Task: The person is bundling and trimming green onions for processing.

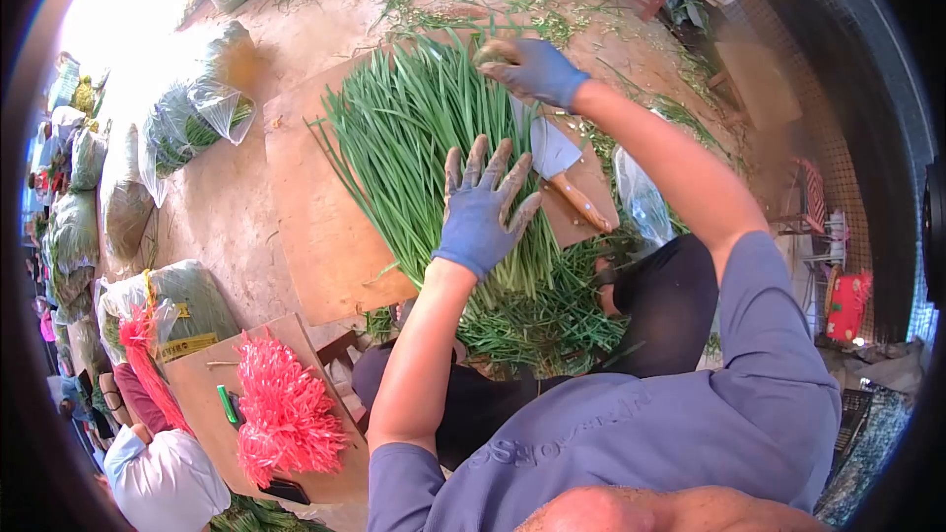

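Note:
A wide heap of long green garlic chives (404, 128) lies across a wooden board (325, 236). My left hand (483, 212), in a blue work glove with soiled fingers, rests spread over the lower part of the heap. At the far right corner of the chives is my right hand (542, 71), gloved the same way. Its fingers are curled, and whatever they hold is hard to make out. A cleaver (581, 201) with a wooden handle lies on the board to the right of the chives, its blade partly against them.
Cut green scraps (552, 320) pile up below the board. A smaller board (212, 384) at lower left carries pink plastic ties (286, 409) and a green cutter (229, 404). Bagged greens (192, 103) stand at left. Another person (168, 483) sits at lower left.

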`<state>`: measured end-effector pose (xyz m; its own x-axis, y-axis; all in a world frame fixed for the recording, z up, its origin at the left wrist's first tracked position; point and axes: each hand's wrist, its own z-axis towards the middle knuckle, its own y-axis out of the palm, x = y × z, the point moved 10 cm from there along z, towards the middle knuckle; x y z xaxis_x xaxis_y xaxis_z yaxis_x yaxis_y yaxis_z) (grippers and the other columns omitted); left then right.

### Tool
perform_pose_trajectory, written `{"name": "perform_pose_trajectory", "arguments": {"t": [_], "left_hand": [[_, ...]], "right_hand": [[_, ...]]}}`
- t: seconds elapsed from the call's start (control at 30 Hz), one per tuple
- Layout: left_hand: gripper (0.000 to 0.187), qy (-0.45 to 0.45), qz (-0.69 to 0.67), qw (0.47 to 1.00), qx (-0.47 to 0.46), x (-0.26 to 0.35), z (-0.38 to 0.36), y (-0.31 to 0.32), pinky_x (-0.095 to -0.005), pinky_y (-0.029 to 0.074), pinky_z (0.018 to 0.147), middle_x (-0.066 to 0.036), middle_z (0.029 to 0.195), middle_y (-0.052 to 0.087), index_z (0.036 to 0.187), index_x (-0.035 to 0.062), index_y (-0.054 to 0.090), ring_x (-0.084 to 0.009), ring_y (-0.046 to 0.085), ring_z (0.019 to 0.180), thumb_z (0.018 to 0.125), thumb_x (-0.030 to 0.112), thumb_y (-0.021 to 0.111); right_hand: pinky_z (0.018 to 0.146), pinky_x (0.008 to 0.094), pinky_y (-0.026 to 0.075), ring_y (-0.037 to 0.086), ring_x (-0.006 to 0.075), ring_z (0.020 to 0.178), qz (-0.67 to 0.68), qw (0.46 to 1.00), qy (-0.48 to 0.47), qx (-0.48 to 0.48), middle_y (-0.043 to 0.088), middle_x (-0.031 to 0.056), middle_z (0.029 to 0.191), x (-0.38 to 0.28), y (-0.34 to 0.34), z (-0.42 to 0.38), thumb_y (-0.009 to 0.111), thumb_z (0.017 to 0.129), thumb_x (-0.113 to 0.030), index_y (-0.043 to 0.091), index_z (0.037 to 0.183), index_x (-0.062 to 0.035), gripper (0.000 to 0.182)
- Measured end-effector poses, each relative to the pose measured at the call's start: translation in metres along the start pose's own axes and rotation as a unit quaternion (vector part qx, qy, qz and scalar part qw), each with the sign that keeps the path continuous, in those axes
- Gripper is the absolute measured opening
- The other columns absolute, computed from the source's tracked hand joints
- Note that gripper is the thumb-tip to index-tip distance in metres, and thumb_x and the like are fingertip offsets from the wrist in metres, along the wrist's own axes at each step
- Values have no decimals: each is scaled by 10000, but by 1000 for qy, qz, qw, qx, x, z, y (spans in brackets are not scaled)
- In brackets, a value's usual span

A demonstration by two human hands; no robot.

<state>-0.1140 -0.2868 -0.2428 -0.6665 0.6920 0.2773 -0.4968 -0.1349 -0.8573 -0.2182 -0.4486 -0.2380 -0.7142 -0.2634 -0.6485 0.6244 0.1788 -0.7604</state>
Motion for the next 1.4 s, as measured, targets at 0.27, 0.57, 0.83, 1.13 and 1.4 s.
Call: {"name": "perform_pose_trajectory", "arguments": {"t": [0.27, 0.57, 0.83, 1.13, 1.4], "left_hand": [[682, -184, 72, 975, -101, -58, -30, 39, -556, 108, 1168, -183, 1467, 420, 1438, 53, 409, -395, 327, 1386, 933, 504, 496], [758, -195, 97, 968, -121, -61, -35, 42, -542, 103, 1175, -203, 1491, 378, 1429, -25, 387, -375, 313, 1400, 919, 520, 513], [768, -203, 87, 967, -123, -59, -28, 40, -564, 92, 1170, -191, 1504, 359, 1423, -18, 399, -361, 285, 1417, 886, 506, 560], [568, -136, -5, 983, -122, -46, -13, 61, -573, 37, 1175, -158, 1503, 379, 1444, 185, 435, -349, 261, 1434, 938, 437, 495], [583, -142, 6, 977, -160, -47, -14, 73, -572, -10, 1171, -142, 1517, 369, 1435, 170, 456, -334, 228, 1452, 957, 501, 418]], "right_hand": [[868, 390, 515, 652, 336, 983, -6, 998, -35, 56, 670, 136, 1114, 43, 22, -13, 519, 969, -344, 589, 1257, -145, 357], [697, 370, 524, 673, 298, 793, -30, 999, 8, 34, 688, 108, 861, 57, 13, -33, 577, 932, -425, 630, 1119, -116, 364], [736, 489, 496, 648, 375, 872, -216, 973, -4, -80, 676, 170, 913, 26, 86, 43, 629, 861, -442, 599, 1066, -123, 381], [665, 445, 493, 634, 353, 787, -272, 943, -185, 39, 650, 158, 823, -6, 68, 30, 598, 886, -288, 628, 876, -112, 179], [510, 264, 324, 355, 60, 498, 743, 649, 157, -56, 358, -61, 588, 4, 66, -40, 615, 932, -239, 566, 808, -161, 155]]}}
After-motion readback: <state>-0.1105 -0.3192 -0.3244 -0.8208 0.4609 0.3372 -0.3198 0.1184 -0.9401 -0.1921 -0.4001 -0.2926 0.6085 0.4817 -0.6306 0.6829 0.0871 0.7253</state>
